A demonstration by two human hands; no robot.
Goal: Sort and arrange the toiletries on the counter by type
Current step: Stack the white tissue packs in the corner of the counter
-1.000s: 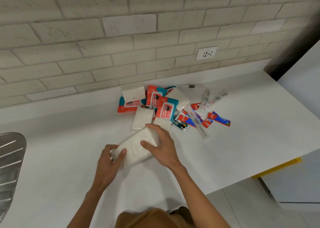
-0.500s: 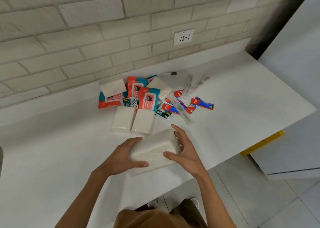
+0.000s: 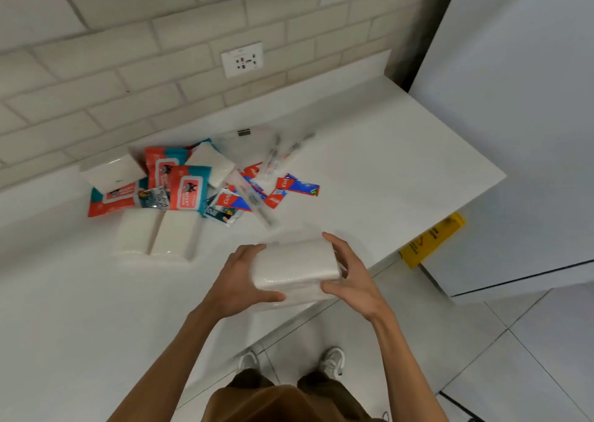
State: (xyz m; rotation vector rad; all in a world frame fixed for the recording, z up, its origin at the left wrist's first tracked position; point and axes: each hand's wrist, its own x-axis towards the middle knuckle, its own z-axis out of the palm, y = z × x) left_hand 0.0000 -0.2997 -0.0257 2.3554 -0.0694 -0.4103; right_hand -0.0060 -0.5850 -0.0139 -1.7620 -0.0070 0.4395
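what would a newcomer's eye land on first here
First, the white tissue pack, held between the left hand and the right hand near the front edge of the counter. Behind it, toward the brick wall, lies a jumbled pile of red-and-teal wipes packs and red toothpaste sachets. Two more white packs lie side by side in front of the pile's left part.

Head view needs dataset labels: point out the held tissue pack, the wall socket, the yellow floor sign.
held tissue pack [image 3: 294, 261], head view, top face.
wall socket [image 3: 242, 59], head view, middle of plate.
yellow floor sign [image 3: 430, 240], head view, printed face.
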